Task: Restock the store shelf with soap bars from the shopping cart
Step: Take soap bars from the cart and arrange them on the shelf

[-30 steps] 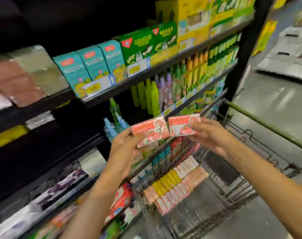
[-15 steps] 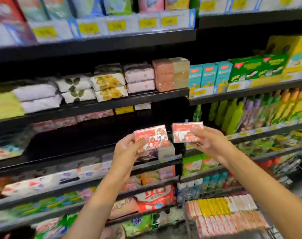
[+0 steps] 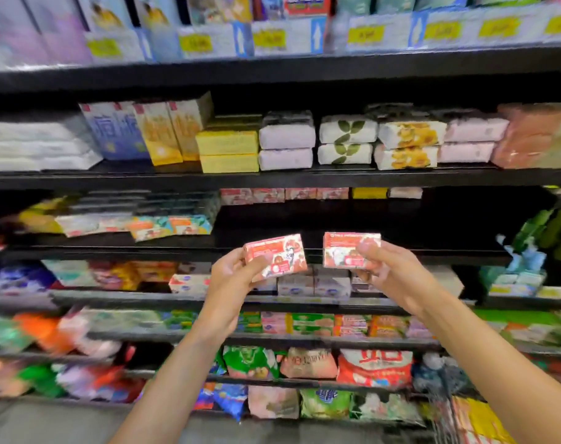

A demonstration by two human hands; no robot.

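Note:
My left hand (image 3: 231, 280) grips a red-and-white soap bar box (image 3: 277, 256) by its left end. My right hand (image 3: 391, 274) pinches a second, matching soap bar box (image 3: 345, 248) by its right end. Both boxes are held up side by side in front of a dark shelf bay (image 3: 369, 219) on the black store shelf (image 3: 272, 177). A row of similar red soap boxes (image 3: 282, 194) stands at the back of that bay. Only a corner of the shopping cart (image 3: 445, 421) shows at the bottom right.
Wrapped soap bars (image 3: 346, 139) and yellow boxes (image 3: 228, 152) fill the shelf above. Colourful packets (image 3: 373, 368) crowd the lower shelves. Price labels (image 3: 269, 38) line the top shelf edge. Green bottles (image 3: 557, 232) stand at the right edge.
My view has swung left, from the cart and bottle shelves to the soap shelves. Both hands have kept their boxes held up side by side.

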